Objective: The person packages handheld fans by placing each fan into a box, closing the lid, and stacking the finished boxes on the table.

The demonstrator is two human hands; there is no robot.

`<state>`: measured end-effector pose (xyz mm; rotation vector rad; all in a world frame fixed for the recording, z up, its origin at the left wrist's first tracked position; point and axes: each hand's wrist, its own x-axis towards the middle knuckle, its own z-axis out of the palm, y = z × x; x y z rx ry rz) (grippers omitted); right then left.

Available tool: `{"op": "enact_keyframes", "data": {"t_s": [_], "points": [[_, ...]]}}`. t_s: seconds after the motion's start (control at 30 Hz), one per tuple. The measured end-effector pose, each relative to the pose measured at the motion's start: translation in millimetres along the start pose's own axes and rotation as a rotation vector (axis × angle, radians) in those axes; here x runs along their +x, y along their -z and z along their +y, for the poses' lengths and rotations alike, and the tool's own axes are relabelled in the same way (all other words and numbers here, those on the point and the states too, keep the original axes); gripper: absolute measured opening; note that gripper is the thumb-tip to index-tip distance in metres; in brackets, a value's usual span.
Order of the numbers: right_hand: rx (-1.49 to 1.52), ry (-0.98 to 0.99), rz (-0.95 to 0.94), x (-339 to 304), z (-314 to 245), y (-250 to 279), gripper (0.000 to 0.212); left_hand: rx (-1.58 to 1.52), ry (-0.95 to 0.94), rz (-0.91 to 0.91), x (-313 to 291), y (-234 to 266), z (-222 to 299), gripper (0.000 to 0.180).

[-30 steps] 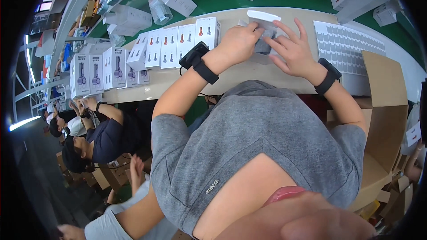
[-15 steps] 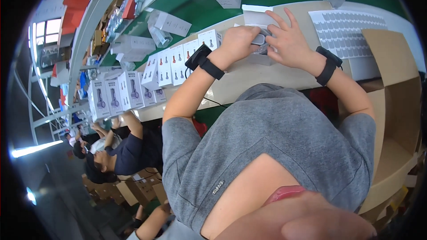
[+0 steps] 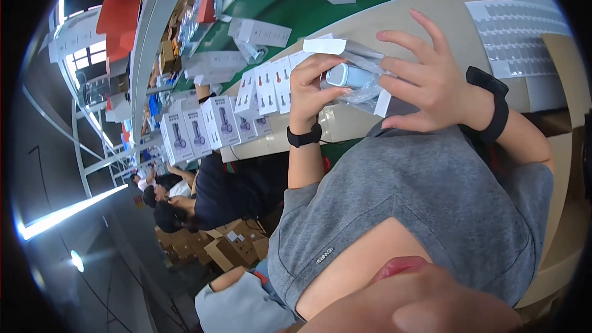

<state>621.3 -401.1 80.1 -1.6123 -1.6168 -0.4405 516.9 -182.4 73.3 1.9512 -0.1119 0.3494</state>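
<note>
An open white box (image 3: 383, 103) with raised flaps stands between my hands over the bench. Inside its mouth sits a light-blue device (image 3: 350, 76) with a rounded end, with crinkled clear plastic around it. My left hand (image 3: 310, 89) is closed around the box's left side, its thumb and forefinger beside the device. My right hand (image 3: 422, 77) is spread on the other side, some fingertips at the box's flaps and plastic. What lies deeper in the box is hidden.
Printed white boxes (image 3: 219, 122) stand in a row along the bench (image 3: 407, 9) to the left. Opened boxes with clear plastic lie on the green surface (image 3: 265, 0) beyond. A sheet of grey labels (image 3: 521, 37) and a large carton (image 3: 558, 191) are at right. Co-workers sit at left.
My hands and the box appear lower and closer in the picture. My right hand has spread wider. The light-blue device and plastic now show plainly in the box. The view has shifted.
</note>
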Motion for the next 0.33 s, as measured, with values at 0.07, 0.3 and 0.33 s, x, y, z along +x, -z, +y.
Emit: {"op": "enact_keyframes", "data": {"t_s": [0.07, 0.3, 0.33], "points": [[0.029, -0.02, -0.043, 6, -3, 3, 0.041, -0.072, -0.019, 0.034, -2, -1, 7, 0.041], [0.18, -0.455, -0.608, 25, 11, 4, 0.058, 0.677, -0.192, -0.109, 8, -35, 29, 0.048], [0.143, -0.488, -0.809, 26, 16, -4, 0.067, 0.699, -0.207, -0.113, 9, -41, 27, 0.05]]}}
